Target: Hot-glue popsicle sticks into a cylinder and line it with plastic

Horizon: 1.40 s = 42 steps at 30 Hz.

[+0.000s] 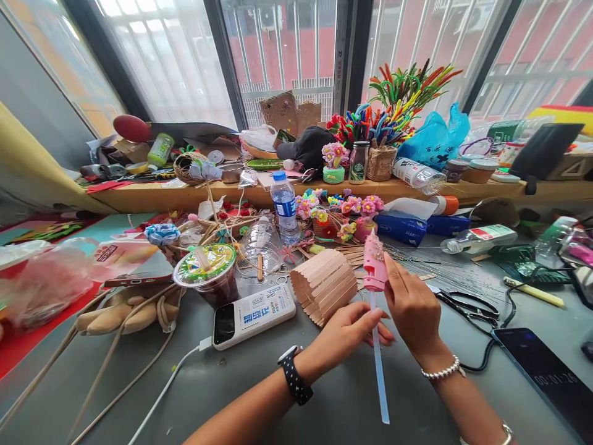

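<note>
Glue gun [374,269], pink, stands nozzle upward above the grey table [259,395], with a long, pale glue stick [380,377] hanging from its rear end. The right hand [414,303] holds the gun from its right side, fingers pointing up along the body, the wrist bent and the forearm running down to the lower right; a beaded bracelet [442,369] circles that wrist. The left hand [345,330] reaches in from the lower left, its forearm slanting upward, thumb and fingers drawn close together at the glue stick just below the gun; whether they pinch it, I cannot tell. A dotted black watch strap [295,376] wraps the left wrist. Just beyond the left hand, a cup of wooden slats [328,284] lies tilted, its opening facing left. Farther left sits a white power bank [259,315]; to the right of the right hand lie black-handled scissors [470,307] and a phone [542,371].
</note>
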Motion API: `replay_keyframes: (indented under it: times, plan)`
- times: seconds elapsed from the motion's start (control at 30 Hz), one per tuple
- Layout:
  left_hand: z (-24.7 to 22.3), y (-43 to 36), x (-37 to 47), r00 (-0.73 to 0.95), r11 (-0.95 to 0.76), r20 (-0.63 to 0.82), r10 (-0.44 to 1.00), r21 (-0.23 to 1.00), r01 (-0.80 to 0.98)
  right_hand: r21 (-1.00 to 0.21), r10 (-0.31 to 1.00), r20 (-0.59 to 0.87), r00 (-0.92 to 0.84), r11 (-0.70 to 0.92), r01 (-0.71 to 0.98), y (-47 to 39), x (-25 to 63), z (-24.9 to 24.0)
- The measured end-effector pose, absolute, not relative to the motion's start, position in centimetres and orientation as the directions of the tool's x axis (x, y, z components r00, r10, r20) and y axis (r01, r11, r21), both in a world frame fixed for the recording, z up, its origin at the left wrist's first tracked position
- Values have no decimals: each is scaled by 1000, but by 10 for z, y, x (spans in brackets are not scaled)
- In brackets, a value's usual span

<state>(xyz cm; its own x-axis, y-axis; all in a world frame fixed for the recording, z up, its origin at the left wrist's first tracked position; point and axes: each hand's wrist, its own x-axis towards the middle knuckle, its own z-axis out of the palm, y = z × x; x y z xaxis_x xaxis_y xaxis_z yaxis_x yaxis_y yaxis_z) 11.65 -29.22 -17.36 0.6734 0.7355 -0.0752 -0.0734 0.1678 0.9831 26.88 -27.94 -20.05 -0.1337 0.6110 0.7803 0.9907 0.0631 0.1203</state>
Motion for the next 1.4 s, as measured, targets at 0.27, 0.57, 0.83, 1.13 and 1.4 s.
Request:
replay_keyframes:
  times: [0.27, 0.57, 0.83, 1.13, 1.4]
  plan:
    - [-179, -292, 131, 644, 434, -160, 748, 852, -292, -104, 760, 647, 57, 15, 994, -272, 269, -198]
    - [-183, -302, 136, 622, 604, -244, 744, 645, -469, -3, 814, 579, 46, -54, 999, -274, 261, -203]
    - [-179, -298, 133, 682, 717, -286, 673, 479, -506, 38, 757, 652, 38, -83, 996, -274, 262, -208]
    - [-175, -291, 120, 842, 803, -204, 499, 476, -360, 36, 715, 699, 3, -40, 999, -279, 266, -205]
    - [-179, -300, 128, 752, 717, -195, 630, 517, -467, 28, 706, 708, -10, -14, 1000, -284, 266, -207]
